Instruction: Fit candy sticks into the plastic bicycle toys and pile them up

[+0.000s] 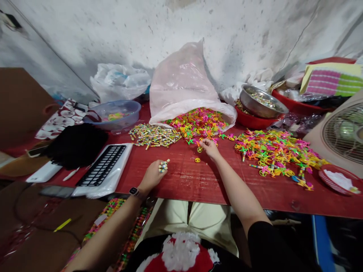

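My left hand [153, 174] is closed around a bunch of short patterned tubes [163, 166], their ends poking out past the fingers. At the front edge of the colourful plastic toy pieces [195, 124], my right hand [210, 148] has its fingertips pinched together. A small yellow toy piece [200, 149] with a round part shows at those fingertips. Just below it, a round yellow piece [197, 160] lies alone on the red table [181, 185]. The toy pieces spill from the mouth of a large white sack [181, 79]. Beside them lies a heap of patterned tubes [154, 136].
On the right are a heap of toys with tubes [278, 149], a red basket [326, 174], a fan [346, 128] and a metal bowl [263, 105]. To the left stand a blue basin [119, 122], black cloth [76, 145] and a black rack in plastic [103, 164].
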The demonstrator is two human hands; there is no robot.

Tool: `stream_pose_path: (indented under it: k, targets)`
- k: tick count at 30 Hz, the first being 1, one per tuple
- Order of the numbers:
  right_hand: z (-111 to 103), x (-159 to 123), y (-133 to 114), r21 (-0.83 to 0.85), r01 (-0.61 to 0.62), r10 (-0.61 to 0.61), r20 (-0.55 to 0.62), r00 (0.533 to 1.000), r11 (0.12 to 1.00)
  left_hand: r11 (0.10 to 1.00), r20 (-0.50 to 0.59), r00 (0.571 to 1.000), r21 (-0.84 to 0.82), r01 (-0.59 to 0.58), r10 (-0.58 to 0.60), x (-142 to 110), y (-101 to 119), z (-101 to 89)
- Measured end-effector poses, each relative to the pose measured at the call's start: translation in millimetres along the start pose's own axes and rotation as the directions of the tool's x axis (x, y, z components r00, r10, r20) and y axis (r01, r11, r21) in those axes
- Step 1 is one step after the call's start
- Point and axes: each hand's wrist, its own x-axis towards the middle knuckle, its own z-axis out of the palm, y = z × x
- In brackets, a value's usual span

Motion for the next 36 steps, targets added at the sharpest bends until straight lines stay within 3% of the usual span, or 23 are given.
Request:
stream_pose_path:
  k: [4, 9, 12, 15, 20, 25, 34, 36]
  targets:
    - [5.7, -5.4, -7.6, 0.074, -0.009, 0.008, 0.014, 1.0, 0.997, 0.973, -0.052, 0.992, -0.206, 0.102, -0.115, 11.4, 27.5, 4.2]
    - [13.7, -13.3, -15.0, 0.135, -0.026, 0.021, 0.04, 0.999, 0.991, 0.88, -0.021, 1.0, -0.474, -0.011, 0.001, 56.1, 72.5, 14.4]
    - [15.5, -15.9, -19.2, 0.164, -0.029, 0.022, 0.047, 0.999, 0.986, 0.818, 0.035, 0.997, -0.573, -0.04, 0.073, 85.3, 87.0, 29.3]
    - [15.0, -16.0, -20.3, 0.228, -0.045, 0.034, 0.052, 0.998, 0.973, 0.775, 0.084, 0.988, -0.63, -0.048, 0.129, 102.2, 91.0, 47.6]
    - [14.7, -15.8, -13.9, 0.306, -0.136, 0.108, 0.108, 0.988, 0.942, 0.74, 0.127, 0.976, -0.671, -0.046, 0.176, 105.3, 87.6, 65.0]
    - [16.3, -18.8, -13.7, 0.445, -0.264, 0.217, 0.155, 0.964, 0.856, 0.76, 0.126, 0.974, -0.647, -0.063, 0.189, 102.4, 85.2, 60.7]
    - [22.6, -23.1, -21.2, 0.382, -0.253, 0.183, 0.209, 0.961, 0.889, 0.71, 0.2, 0.965, -0.704, 0.02, 0.172, 100.7, 93.9, 50.6]
    - [24.1, -23.5, -20.8, 0.351, -0.214, 0.161, 0.174, 0.972, 0.912, 0.698, 0.212, 0.965, -0.715, 0.046, 0.154, 100.4, 97.9, 46.4]
